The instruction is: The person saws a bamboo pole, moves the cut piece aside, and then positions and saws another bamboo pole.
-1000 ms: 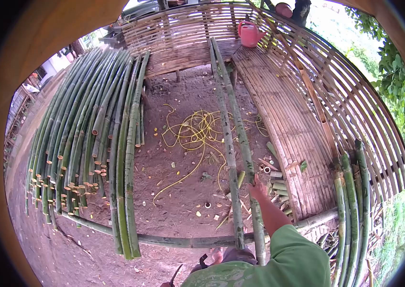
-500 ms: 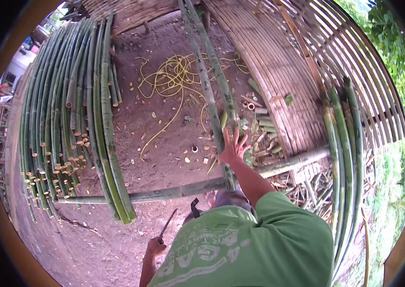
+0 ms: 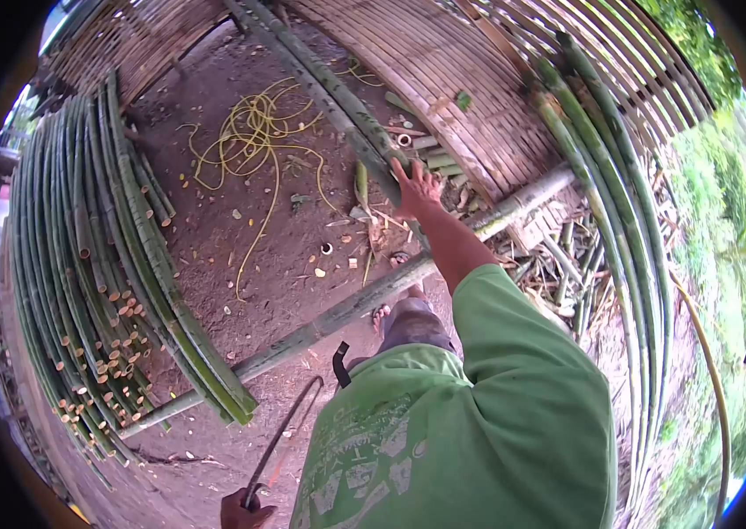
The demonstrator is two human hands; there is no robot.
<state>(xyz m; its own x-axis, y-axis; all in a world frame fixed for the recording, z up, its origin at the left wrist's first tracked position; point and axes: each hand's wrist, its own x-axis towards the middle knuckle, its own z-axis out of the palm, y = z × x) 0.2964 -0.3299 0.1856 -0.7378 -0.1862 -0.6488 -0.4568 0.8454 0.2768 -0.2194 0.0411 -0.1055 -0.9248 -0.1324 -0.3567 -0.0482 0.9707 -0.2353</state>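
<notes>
Two long green bamboo poles lie side by side, running away from me, their near part across a thicker bamboo crosspiece. On the near part of this pair rests my right hand, fingers spread and not wrapped round the poles. Low on the left, my left hand is closed round the handle of a hacksaw. The saw has a dark bowed frame and a thin reddish blade, and it points up and away from my body. Part of the left hand is cut off by the frame edge.
Many bamboo poles are stacked at left. A tangled yellow hose lies on the dirt ground. Bamboo slat panels stand at the far right, with upright-looking poles and bamboo offcuts nearby. My feet are beside the crosspiece.
The view has swung, so the scene sits tilted and shifted left. My right hand now lies lower on the poles. The hacksaw has turned so its bowed frame shows.
</notes>
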